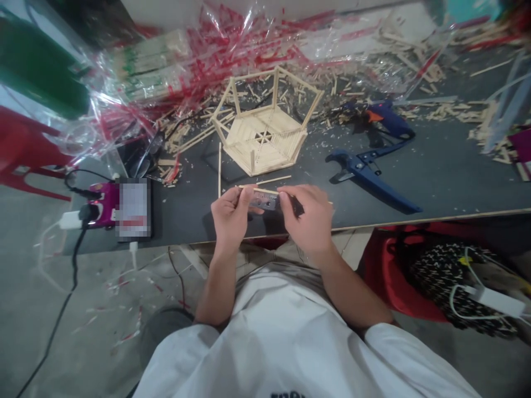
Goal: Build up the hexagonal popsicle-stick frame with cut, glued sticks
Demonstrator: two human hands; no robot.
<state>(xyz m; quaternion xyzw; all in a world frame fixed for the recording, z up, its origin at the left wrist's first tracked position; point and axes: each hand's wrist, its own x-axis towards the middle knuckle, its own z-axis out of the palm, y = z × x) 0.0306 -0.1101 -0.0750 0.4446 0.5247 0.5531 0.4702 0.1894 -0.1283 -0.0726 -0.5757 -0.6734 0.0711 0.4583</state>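
In front of me, both hands are closed near the table's front edge. My left hand (232, 216) pinches a thin wooden stick (266, 191) near its left part. My right hand (307, 215) pinches the same stick farther along, its end showing past the knuckles. Under the stick, between my fingertips, is a small grey plate (265, 201) with round holes and fine marks; its exact kind is unclear. Just beyond stands a hexagonal frame of wooden sticks (238, 138), with a slatted base and upright posts joined by top rails. A loose stick (274, 180) lies between it and my hands.
To the right lie a blue hand cutter (384, 188) with open jaws and a blue glue gun (392, 119). Stick offcuts and plastic wrapping (249, 44) cover the back. At left are a phone (135, 210), a purple power strip (103, 205) and cables. A red chair (394, 282) stands lower right.
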